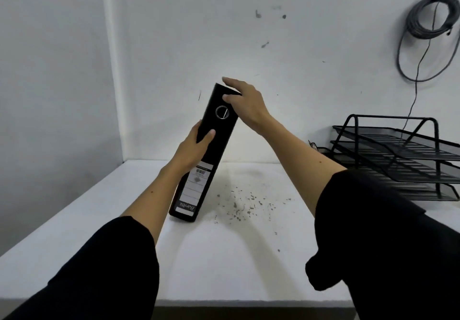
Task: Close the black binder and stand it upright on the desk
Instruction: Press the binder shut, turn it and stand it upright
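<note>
Black and closed, the binder stands on its lower end on the white worktop, with the spine and its white label toward the camera. It is not yet straight: the top leans to the right, toward the right hand's fingers.

I judge the main risk to be a fall or a slide. The binder rests only on its narrow bottom edge, and the worktop looks smooth, so if the hands let go while it leans, it may tip over to the right. Its foot may also slip out to the left if the top is pushed too hard. A push from only one side would have the same result.

The left hand comes from below on the left and grasps the spine at about half its height. Its thumb lies across the front of the spine, and the other fingers go around the left side, where they are hidden. The right hand reaches over from the right, with the wrist bent, and its fingers lie spread on the top corner, just above the metal ring hole. It seems to press and steady more than to clamp. Both forearms are stretched forward out of dark sleeves.

To the right of the right hand's fingers, well apart, stands a black stack of mesh trays.
</note>
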